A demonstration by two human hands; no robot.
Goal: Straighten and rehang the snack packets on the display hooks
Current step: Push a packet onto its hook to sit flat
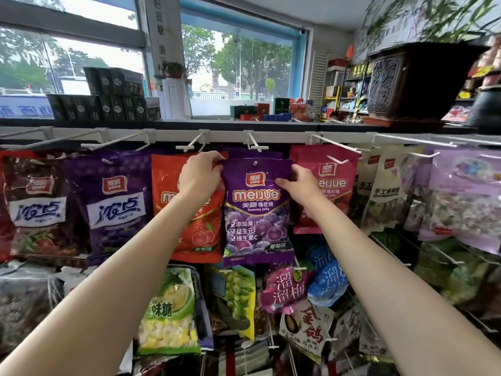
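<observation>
A purple grape gummy packet (257, 213) hangs upright in the middle of the top row, its hang hole near the tip of a white display hook (254, 143). My left hand (200, 176) grips the packet's upper left corner. My right hand (299, 181) pinches its upper right edge, thumb on the front. An orange-red gummy packet (187, 226) hangs just left, partly behind my left hand, and a pink-red one (328, 191) hangs just right.
More white hooks (191, 145) stick out toward me along the top rail. Purple and dark red packets (116, 204) fill the left, pale lilac bags (466, 196) the right. A lower row holds durian, grape and plum packets (284, 289). Dark boxes (108, 104) stand on the shelf above.
</observation>
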